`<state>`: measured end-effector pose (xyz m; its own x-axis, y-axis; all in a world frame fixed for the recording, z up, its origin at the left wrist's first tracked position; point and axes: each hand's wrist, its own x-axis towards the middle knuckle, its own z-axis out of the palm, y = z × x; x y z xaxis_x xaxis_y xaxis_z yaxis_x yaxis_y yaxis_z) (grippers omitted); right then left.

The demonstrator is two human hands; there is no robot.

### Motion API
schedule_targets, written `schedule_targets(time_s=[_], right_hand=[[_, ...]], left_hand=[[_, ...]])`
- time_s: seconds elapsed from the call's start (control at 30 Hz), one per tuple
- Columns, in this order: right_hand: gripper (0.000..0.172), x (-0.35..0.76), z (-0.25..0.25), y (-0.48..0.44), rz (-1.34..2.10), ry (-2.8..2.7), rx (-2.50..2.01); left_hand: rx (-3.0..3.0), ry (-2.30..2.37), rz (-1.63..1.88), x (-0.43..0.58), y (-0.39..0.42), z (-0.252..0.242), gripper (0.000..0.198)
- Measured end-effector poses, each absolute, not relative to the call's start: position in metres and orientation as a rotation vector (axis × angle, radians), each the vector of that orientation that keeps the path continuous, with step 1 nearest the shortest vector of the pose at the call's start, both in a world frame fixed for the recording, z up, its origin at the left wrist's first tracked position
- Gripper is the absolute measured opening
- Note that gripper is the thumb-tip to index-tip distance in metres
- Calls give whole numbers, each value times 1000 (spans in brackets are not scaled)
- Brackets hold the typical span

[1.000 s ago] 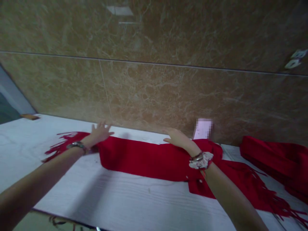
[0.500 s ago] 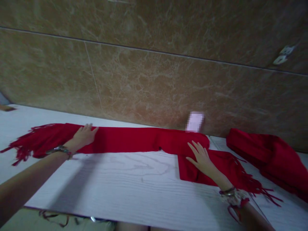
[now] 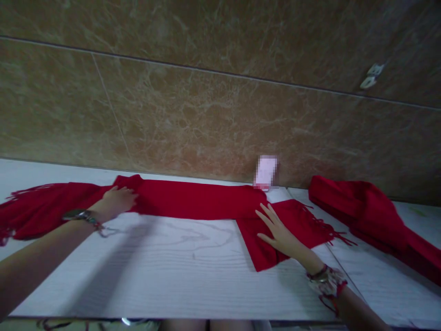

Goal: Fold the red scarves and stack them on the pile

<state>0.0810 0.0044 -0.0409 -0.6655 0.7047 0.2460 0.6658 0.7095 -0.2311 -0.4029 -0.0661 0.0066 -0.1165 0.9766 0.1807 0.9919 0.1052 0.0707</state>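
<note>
A long red scarf [image 3: 193, 198] with fringed ends lies lengthwise across the white wood-grain table [image 3: 172, 271]. Its right end is folded back at an angle beneath the main strip, with the fringe pointing right. My left hand [image 3: 119, 201] rests on the left part of the scarf, fingers stretched forward and slightly blurred, and the cloth is bunched around it. My right hand [image 3: 277, 233] lies with spread fingers on the folded right end. Bracelets circle both wrists.
Another red cloth [image 3: 365, 211], folded over itself, lies at the right by the wall. A pink, pixelated rectangular item [image 3: 266, 171] leans against the brown marbled tile wall [image 3: 193, 105]. A small white fixture [image 3: 372, 76] is on that wall.
The scarf has puckered at my left hand, where it lay smooth. Its folded right end has turned, the fringe swinging up toward the wall. The view has shifted slightly right.
</note>
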Motion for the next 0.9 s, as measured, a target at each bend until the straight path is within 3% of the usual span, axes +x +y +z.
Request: schedule_targets(time_s=[0.13,0.27,0.47,0.6,0.67,0.73,0.9], right_hand=[[58,75,-35,3,201,-2514,-1263],[55,80,-39,-1,281,-2533,-1499],[54,104,-49,-10,106,-2521,-1702],[56,101,-44,-11,106,-2471,-1866],[55,91,-36,-12,161,-2500,-1895],[53,81,-28,-13,216,-2536,-1908],[50,83,-22,-11,312,-2567,-1876]], left_hand=[[-2068,-2185,-125,-325,-48,10,31],[-2359,-2012,-148,-262,-25,-23,49],[-2474,-1702,30,-405,-31,-58,41],[-2006,-2076,137,-472,-56,-31,42],[-1893,-2170,260,-438,-60,-13,45],[-2030,-2037,98,-374,-56,-5,41],[-2396,-1894,15,-277,-38,-34,51]])
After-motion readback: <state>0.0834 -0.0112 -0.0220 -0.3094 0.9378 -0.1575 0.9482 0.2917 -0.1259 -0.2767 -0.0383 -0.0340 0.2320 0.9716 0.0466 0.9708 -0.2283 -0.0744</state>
